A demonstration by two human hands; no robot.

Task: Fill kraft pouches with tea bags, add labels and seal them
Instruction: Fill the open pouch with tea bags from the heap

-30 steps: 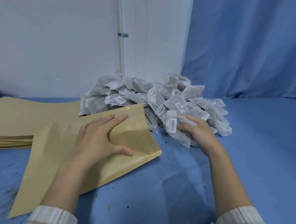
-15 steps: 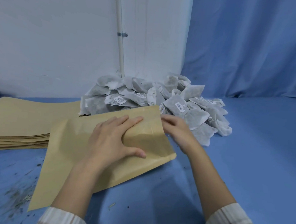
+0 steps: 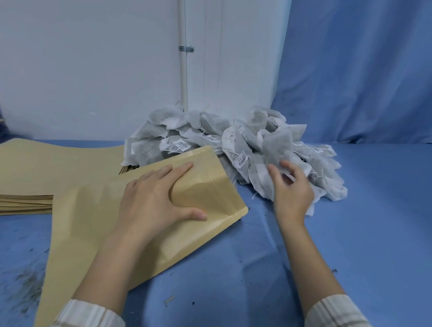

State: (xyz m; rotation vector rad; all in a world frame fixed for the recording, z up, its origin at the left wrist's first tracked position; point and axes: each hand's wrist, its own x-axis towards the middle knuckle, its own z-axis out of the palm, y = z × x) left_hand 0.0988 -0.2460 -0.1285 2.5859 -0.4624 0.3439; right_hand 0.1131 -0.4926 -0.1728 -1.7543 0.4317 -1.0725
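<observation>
Right hand (image 3: 292, 192) left kraft pouch (image 3: 121, 223), now touching tea bags (image 3: 255, 150).

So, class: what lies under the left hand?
The left hand presses flat on a kraft pouch, which lies on the blue cloth. Whatever is inside the pouch cannot be seen; the paper covers it.

You face a white wall (image 3: 90, 56); a white pipe (image 3: 182, 74) runs down it, blue curtain (image 3: 365, 71) right of the pipe.
</observation>
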